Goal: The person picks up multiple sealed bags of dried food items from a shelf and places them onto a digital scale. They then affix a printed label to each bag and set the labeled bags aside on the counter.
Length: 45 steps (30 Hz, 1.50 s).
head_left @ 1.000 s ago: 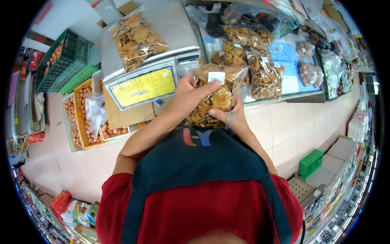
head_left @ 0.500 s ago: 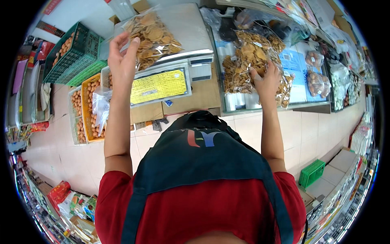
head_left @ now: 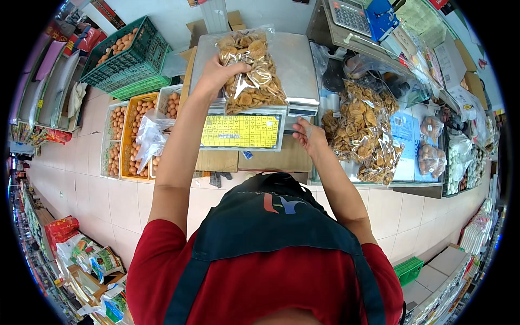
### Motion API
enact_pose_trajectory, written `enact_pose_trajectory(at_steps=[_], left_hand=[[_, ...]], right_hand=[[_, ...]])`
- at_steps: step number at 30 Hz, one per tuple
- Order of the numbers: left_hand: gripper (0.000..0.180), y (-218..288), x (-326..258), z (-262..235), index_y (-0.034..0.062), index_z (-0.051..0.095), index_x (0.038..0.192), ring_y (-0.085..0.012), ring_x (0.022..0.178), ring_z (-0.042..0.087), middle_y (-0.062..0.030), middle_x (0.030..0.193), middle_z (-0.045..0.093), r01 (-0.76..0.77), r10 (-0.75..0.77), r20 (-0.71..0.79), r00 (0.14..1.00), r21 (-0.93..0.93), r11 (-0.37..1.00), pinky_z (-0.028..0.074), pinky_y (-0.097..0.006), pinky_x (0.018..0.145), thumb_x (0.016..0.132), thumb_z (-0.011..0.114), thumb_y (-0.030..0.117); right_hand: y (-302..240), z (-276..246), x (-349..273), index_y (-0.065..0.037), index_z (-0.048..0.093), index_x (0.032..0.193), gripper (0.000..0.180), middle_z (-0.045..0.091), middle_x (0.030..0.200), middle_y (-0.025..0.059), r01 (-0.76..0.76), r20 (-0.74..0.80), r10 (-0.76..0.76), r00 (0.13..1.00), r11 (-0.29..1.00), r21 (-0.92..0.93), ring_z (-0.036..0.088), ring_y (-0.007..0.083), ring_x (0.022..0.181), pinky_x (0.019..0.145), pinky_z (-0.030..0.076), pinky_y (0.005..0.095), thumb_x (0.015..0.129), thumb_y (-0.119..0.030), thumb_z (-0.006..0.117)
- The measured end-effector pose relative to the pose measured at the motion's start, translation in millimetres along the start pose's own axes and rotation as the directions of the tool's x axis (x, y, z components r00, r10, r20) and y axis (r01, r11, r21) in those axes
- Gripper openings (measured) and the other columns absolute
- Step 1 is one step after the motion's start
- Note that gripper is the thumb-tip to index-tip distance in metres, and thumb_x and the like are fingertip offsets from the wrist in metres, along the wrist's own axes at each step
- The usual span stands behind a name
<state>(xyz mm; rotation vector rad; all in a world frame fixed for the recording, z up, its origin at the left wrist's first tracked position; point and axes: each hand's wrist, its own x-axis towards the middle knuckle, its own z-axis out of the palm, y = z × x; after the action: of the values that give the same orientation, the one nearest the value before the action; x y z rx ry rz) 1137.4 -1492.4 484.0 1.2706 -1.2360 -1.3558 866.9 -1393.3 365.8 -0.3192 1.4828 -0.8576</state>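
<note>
Head view: left hand (head_left: pixel 219 73) grips the edge of a clear bag of brown crackers (head_left: pixel 250 70) lying on the steel pan of a weighing scale (head_left: pixel 298 65). Right hand (head_left: pixel 307 134), fingers loosely spread and holding nothing, touches the scale's front edge, beside more cracker bags (head_left: pixel 364 130) on the tabletop (head_left: pixel 276 160).

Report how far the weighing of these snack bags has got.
Done: one clear bag of fried snacks lies on the steel scale platform, and several filled bags are heaped on the counter to the right. In hand: the left hand grips the bag on the scale, while the right hand is at the scale's front edge beside the yellow key panel. Left: whether the heaped bags are weighed cannot be told.
</note>
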Motion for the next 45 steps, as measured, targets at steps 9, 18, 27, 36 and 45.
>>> enact_pose_trajectory(at_steps=[9,18,27,36,45], left_hand=[[0.072,-1.9,-57.6,26.2,-0.0028,0.044,0.121,-0.0190,0.099,0.060,-0.0115,0.110,0.061,-0.228,0.228,-0.011,0.974,-0.068,0.971,0.048,-0.034,0.090,0.062,0.084,0.009],[0.064,-2.2,-98.4,52.7,-0.0035,0.045,0.117,-0.0163,0.099,0.060,-0.0110,0.109,0.061,-0.219,0.219,0.039,0.975,-0.008,0.976,0.049,-0.031,0.089,0.065,0.081,0.006],[0.063,-13.6,-103.5,87.3,0.0000,0.045,0.117,-0.0164,0.098,0.059,-0.0097,0.107,0.060,-0.289,0.289,0.127,0.949,-0.020,0.957,0.048,-0.030,0.086,0.064,0.079,0.007],[0.062,-3.4,-127.4,155.7,-0.0040,0.048,0.116,-0.0175,0.099,0.061,-0.0115,0.108,0.062,-0.416,0.409,0.085,0.909,0.106,0.903,0.051,-0.031,0.084,0.066,0.081,0.009],[0.086,9.7,-122.5,298.0,-0.0007,0.032,0.137,-0.0214,0.121,0.046,-0.0159,0.128,0.049,-0.193,0.122,0.550,0.826,0.073,0.979,0.037,-0.037,0.102,0.072,0.081,0.027]], right_hand=[[2.8,12.6,10.7,-0.008,0.062,0.084,0.009,0.062,0.069,-0.0001,0.138,-0.061,-0.130,0.990,0.980,0.145,0.056,0.0099,0.054,0.045,0.037,0.0210,0.086,-0.016,0.066],[-43.9,24.8,-147.3,-0.006,0.056,0.085,0.010,0.050,0.062,-0.0010,0.539,0.302,-0.642,0.705,0.761,0.362,0.044,0.0084,0.053,0.051,0.034,0.0219,0.091,-0.014,0.060],[-61.5,46.1,-164.3,-0.005,0.059,0.084,0.016,0.054,0.060,-0.0014,0.633,0.166,-0.676,0.718,0.734,0.248,0.045,0.0045,0.048,0.046,0.033,0.0191,0.088,-0.017,0.068],[-81.2,-45.1,-162.6,0.000,0.056,0.092,0.056,0.061,0.076,0.0072,0.654,0.051,-0.896,0.440,0.282,-0.702,0.056,0.0129,0.066,0.060,0.046,0.0257,0.065,-0.039,0.086],[-111.7,-236.8,-123.0,0.001,0.061,0.110,0.052,0.066,0.097,0.0070,0.506,-0.160,-0.504,0.849,0.862,-0.029,0.061,0.0126,0.082,0.078,0.048,0.0259,0.075,-0.034,0.079]])
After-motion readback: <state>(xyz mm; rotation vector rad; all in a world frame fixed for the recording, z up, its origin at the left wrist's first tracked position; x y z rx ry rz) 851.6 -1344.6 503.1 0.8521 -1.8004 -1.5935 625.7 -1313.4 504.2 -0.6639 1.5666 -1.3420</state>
